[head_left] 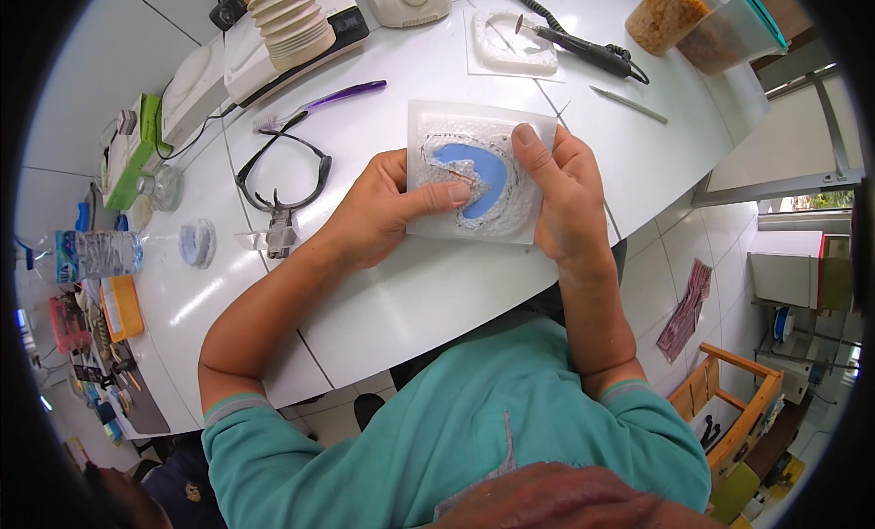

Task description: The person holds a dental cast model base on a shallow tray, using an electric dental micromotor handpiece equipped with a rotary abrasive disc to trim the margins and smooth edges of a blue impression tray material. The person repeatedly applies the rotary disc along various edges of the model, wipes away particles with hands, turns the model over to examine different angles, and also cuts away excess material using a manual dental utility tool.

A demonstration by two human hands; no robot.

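Note:
Above the white table, both hands hold a square translucent plastic sheet (524,221) with a bumpy white surface. A blue horseshoe-shaped area (493,177) shows in its middle, ringed by a rough, dark-marked edge. My left hand (378,205) grips the left side, its thumb lying across the sheet and its tip on the rough white patch inside the horseshoe. My right hand (567,196) pinches the right side, thumb on the face near the upper corner. The fingers behind the sheet are mostly hidden. Beyond my hands, a corded black rotary handpiece (588,52) with a round disc rests partly on another moulded white square (492,60).
A slim metal tool (629,104) lies at the right. Dark-framed glasses (321,178), a purple toothbrush (342,94) and a small white horseshoe-shaped piece (197,244) lie left. A water bottle (96,256) stands further left. Tubs (670,23) stand at the back right edge.

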